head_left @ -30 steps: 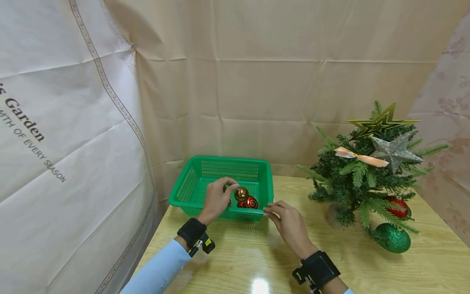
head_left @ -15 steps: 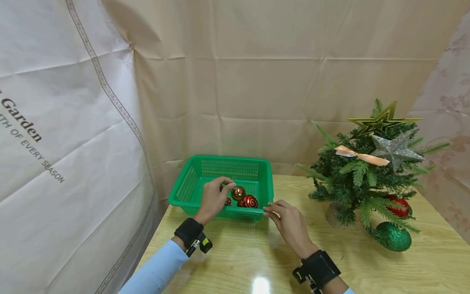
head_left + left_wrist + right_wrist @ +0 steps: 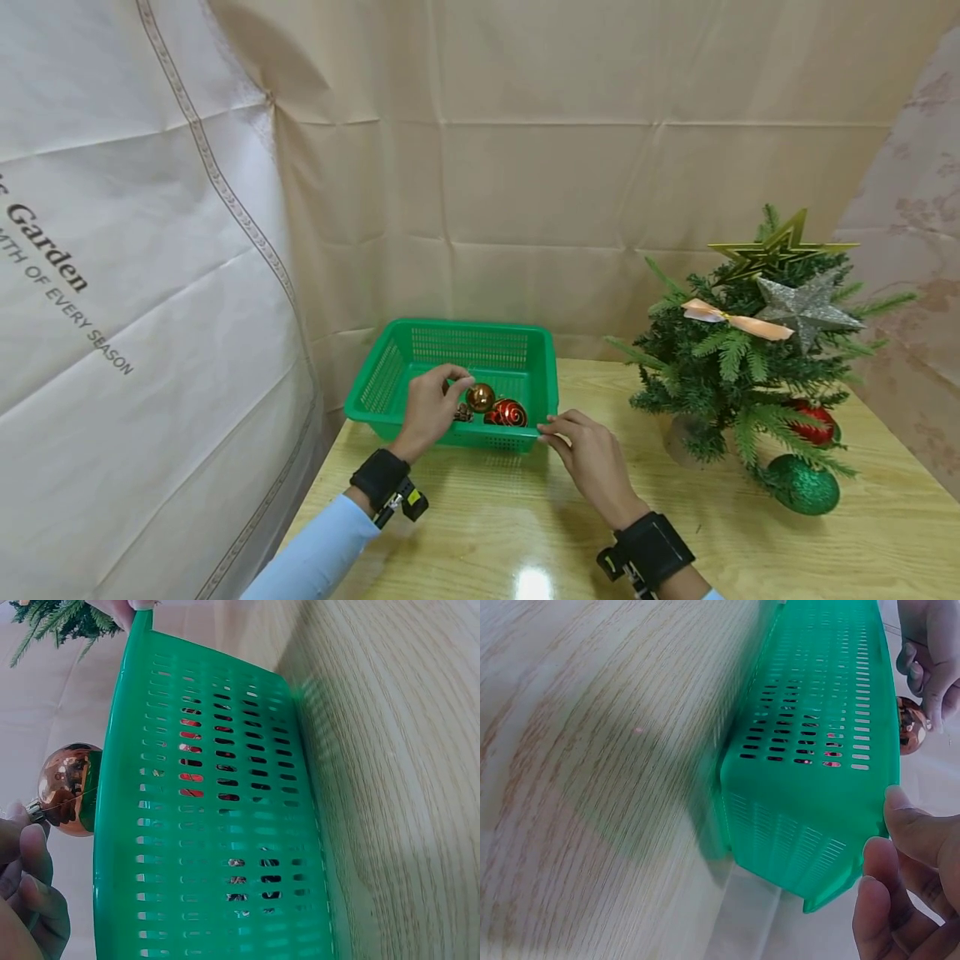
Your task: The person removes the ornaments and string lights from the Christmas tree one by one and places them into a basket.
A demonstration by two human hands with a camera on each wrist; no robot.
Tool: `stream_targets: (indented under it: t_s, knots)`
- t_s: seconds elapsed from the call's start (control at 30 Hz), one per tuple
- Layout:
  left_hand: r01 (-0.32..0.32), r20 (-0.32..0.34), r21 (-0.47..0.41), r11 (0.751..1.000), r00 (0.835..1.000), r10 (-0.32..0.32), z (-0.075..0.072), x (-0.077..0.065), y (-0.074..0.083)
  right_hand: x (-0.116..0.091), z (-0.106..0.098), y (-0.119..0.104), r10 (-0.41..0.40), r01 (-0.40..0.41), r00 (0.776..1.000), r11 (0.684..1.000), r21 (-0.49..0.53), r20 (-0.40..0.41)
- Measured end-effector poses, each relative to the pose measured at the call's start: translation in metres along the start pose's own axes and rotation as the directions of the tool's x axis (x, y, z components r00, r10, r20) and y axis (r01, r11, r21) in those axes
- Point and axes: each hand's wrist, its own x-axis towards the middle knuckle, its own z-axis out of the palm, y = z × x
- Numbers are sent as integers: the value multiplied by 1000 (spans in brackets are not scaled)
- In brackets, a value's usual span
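My left hand (image 3: 429, 407) pinches a shiny copper Christmas ball (image 3: 481, 397) by its metal cap, as the left wrist view shows. The ball (image 3: 69, 787) hangs just above the near rim of a green plastic basket (image 3: 480, 325). At the basket's near right corner my right hand (image 3: 588, 458) grips the rim between thumb and fingers (image 3: 876, 859). Inside lies a red Christmas ball (image 3: 510, 412) with a glittery swirl, right of the copper one. A brown pine cone (image 3: 462, 412) sits below my left hand, partly hidden by it and the basket's wall.
A small Christmas tree (image 3: 727, 367) stands on the wooden table (image 3: 480, 517) to the right. It bears a gold star (image 3: 787, 248), a silver star (image 3: 804, 310), a peach bow (image 3: 738, 321), a red ball (image 3: 813, 423) and a green ball (image 3: 806, 485). Cloth hangs behind.
My left hand has shifted slightly left with the copper ball, uncovering more of the red ball and the pine cone. The right hand stays on the rim.
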Motion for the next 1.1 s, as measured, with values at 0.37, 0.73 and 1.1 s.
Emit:
stream_targets:
  t_s: [0.37,0.73,1.1]
  knots:
    - [16,-5,14,1000,1000,-16,-2,-2,-3,0,0,0,0,0,1000,1000,5,-4]
    - [51,-2,22,998,999,-51,-8,-4,-2,1,0,0,5,-5,1000,1000,5,2]
    - [54,-14,28,998,998,-53,-10,-6,-9,0,0,0,0,0,1000,1000,-1,-2]
